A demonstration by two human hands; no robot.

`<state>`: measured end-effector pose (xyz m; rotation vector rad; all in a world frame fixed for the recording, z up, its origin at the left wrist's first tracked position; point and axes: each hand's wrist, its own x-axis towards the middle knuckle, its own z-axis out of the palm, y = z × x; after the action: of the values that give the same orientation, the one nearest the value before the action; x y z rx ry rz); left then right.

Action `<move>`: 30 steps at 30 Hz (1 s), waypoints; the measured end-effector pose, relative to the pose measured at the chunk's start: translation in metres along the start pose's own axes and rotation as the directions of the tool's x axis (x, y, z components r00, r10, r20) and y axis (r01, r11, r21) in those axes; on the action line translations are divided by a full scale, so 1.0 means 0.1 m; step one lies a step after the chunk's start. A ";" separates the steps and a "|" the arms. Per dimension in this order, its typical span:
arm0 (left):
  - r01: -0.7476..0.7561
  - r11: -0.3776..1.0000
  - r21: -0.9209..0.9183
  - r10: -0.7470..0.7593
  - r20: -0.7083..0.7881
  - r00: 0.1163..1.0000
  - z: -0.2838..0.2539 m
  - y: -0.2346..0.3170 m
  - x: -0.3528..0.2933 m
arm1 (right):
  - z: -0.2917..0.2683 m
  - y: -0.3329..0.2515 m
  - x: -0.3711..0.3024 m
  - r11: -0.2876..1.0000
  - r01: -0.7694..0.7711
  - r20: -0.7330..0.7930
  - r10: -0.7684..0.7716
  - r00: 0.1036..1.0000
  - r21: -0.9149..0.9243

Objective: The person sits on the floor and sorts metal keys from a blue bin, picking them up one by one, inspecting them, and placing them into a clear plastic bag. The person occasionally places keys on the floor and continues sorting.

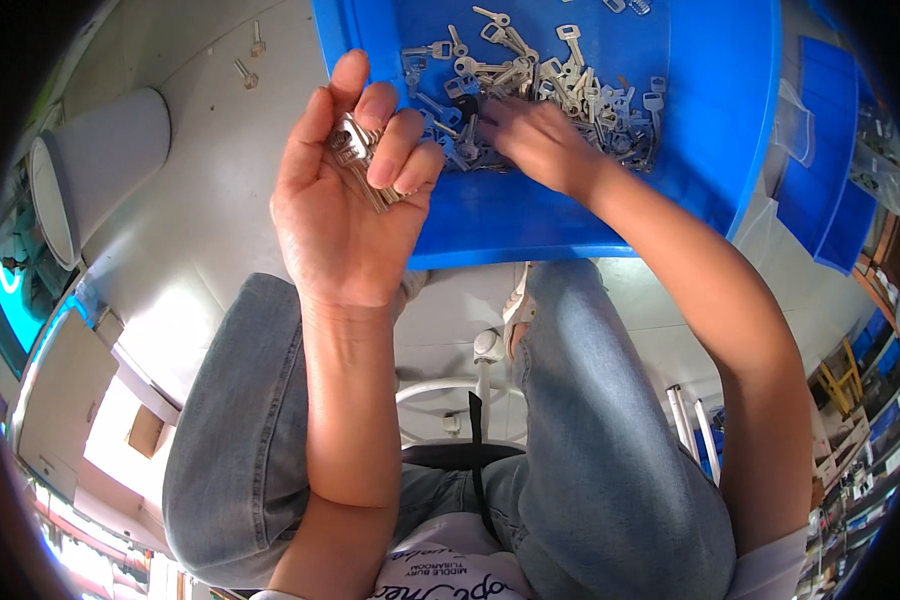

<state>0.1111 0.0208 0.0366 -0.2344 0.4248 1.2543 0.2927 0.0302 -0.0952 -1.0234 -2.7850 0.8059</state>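
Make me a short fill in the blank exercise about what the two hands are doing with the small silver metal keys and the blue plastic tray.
1. The left hand holds a bunch of small silver metal keys in its ____.
2. The right hand reaches into the loose key pile lying in the ____ plastic tray.
3. A white ____ lies on its side by the person's left.

Missing words: palm; blue; bucket

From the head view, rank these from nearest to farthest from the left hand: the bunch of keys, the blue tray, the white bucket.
1. Bunch of keys: held in the left hand.
2. Blue tray: just right of it.
3. White bucket: off to the left, apart.
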 end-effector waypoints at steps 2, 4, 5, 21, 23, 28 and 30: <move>-0.009 1.000 0.012 0.009 -0.003 1.000 0.01 -0.03 0.01 | 0.01 0.02 -0.02 0.999 0.029 -0.042 -0.029 0.999 0.023; -0.012 0.999 0.031 0.013 -0.012 1.000 0.00 -0.05 0.01 | -0.02 0.05 -0.07 0.995 0.037 -0.140 -0.025 0.990 0.091; -0.006 0.999 0.042 0.006 -0.018 1.000 -0.01 -0.06 0.02 | -0.06 0.07 -0.11 0.988 -0.093 -0.043 0.099 0.994 0.125; 0.068 0.951 0.300 0.002 -0.227 0.974 -0.23 -0.40 0.16 | -0.66 0.32 -0.28 0.736 -0.510 0.072 0.539 0.839 0.445; 0.073 0.937 0.341 0.020 -0.261 0.965 -0.26 -0.44 0.17 | -0.87 0.29 -0.27 0.625 -0.512 0.142 0.543 0.827 0.589; 0.148 0.931 0.333 -0.021 -0.358 0.933 -0.31 -0.61 0.20 | -1.44 -0.01 -0.22 0.375 -0.451 0.309 0.380 0.872 0.810; 0.223 0.931 0.290 -0.119 -0.336 0.934 -0.26 -0.70 0.22 | -1.45 -0.05 -0.23 0.452 -0.352 0.230 0.302 0.925 0.820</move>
<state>0.1785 0.0079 -0.0003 -0.1860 0.8597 0.9557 0.3416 0.0784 0.0352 -1.2703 -1.6990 1.9873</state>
